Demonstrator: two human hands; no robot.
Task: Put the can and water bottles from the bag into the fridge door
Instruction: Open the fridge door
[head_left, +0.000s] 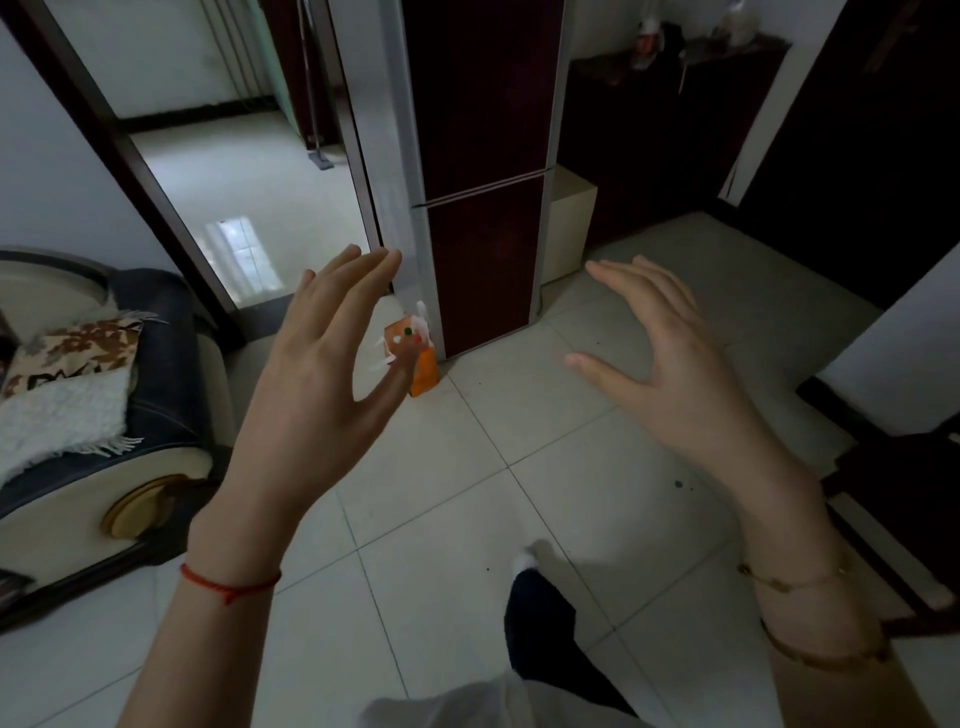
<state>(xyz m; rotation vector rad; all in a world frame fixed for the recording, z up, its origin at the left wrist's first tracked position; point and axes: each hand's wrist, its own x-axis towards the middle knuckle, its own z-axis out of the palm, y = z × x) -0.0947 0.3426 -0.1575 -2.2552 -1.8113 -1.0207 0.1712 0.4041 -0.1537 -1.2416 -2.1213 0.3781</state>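
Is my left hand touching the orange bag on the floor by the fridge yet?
Apart. In the head view the left hand is raised and open, well short of the orange bag, which stands farther off on the floor against the fridge; the thumb merely overlaps it.

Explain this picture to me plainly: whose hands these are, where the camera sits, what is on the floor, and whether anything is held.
There is one picture, taken by a camera worn on a person's head, looking forward and down. The left hand and right hand are that person's own, bare, fingers spread; neither has a grip on anything. Ahead stands a tall dark red fridge, both doors shut. At its foot, on the pale tiled floor, sits an orange bag with bottle caps showing at its top. A sofa is on the left.
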